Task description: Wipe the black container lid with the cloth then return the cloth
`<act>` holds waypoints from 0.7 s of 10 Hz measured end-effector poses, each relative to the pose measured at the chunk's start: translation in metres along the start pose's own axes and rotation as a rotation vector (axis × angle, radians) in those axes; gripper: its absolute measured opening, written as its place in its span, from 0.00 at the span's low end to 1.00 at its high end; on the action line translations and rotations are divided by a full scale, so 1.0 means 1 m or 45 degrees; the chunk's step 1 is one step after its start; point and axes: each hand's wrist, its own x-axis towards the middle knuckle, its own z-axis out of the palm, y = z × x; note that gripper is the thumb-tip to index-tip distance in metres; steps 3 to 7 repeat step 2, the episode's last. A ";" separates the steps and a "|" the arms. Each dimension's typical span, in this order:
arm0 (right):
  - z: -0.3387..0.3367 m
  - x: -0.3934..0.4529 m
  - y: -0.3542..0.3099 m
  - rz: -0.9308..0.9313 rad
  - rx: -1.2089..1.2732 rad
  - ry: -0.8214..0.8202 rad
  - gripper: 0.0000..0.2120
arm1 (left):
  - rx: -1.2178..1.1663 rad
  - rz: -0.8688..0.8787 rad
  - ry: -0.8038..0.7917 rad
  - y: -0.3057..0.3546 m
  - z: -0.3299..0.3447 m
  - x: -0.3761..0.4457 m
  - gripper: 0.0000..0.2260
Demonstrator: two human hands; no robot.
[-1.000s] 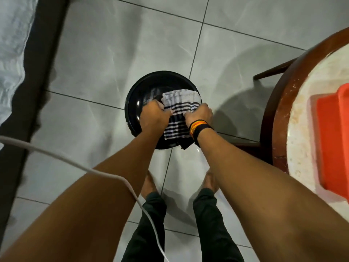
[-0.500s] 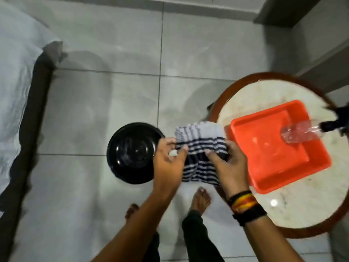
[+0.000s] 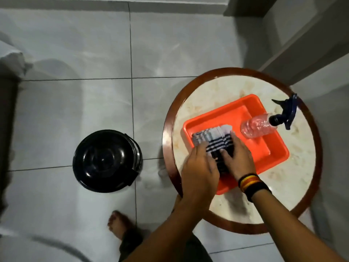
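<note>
The black container with its glossy lid (image 3: 105, 159) stands on the tiled floor at the left, with nothing touching it. The folded black-and-white striped cloth (image 3: 211, 137) lies in the orange tray (image 3: 272, 148) on the round table. My left hand (image 3: 200, 169) rests on the cloth's near left part and my right hand (image 3: 239, 157) on its near right part, both with fingers pressed on the fabric. The cloth's near end is hidden under my hands.
A clear spray bottle (image 3: 258, 127) with a dark blue trigger lies in the tray's far right corner. The round table (image 3: 298, 190) has a brown wooden rim. My bare foot (image 3: 119, 224) stands on the floor below the container. Pale bedding (image 3: 9, 59) sits at the left edge.
Both hands carried the cloth from the container lid to the right and up onto the table, and it now lies in the orange tray. The view shifted right with them.
</note>
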 end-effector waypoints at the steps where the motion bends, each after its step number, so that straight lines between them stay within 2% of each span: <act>1: 0.013 -0.011 -0.013 -0.264 -0.346 0.146 0.30 | 0.283 0.270 -0.015 -0.018 -0.006 0.010 0.22; 2: 0.012 -0.022 -0.048 -0.459 -0.381 0.213 0.29 | 0.661 0.403 -0.084 -0.017 -0.033 0.035 0.28; 7: 0.012 -0.022 -0.048 -0.459 -0.381 0.213 0.29 | 0.661 0.403 -0.084 -0.017 -0.033 0.035 0.28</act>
